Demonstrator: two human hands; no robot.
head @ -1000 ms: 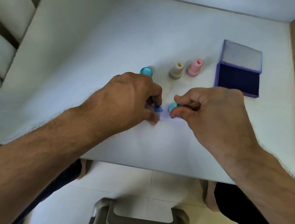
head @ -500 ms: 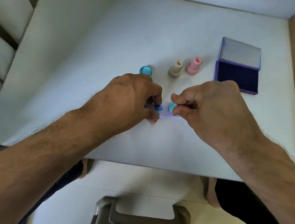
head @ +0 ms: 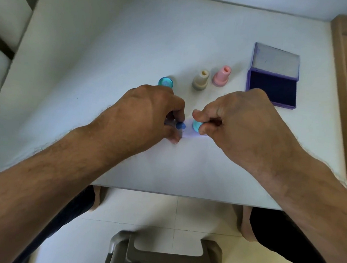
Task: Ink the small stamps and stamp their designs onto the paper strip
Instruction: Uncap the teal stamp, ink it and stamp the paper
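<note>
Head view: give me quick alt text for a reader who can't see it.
Right hand pinches a teal stamp against the white table; left hand holds something small and blue. Beyond stand beige and pink stamps and an open purple ink pad.

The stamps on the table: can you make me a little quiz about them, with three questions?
1. True or false: the ink pad lies open.
2. Which stamp does the right hand hold? A) pink B) beige C) turquoise
3. Fill in: the pink stamp stands between the beige stamp and the ____.

Key:
1. True; its lid is flipped back and the dark pad shows.
2. C; fingers pinch the turquoise stamp on the paper strip, while the left hand holds a small blue piece.
3. Ink pad.
</note>
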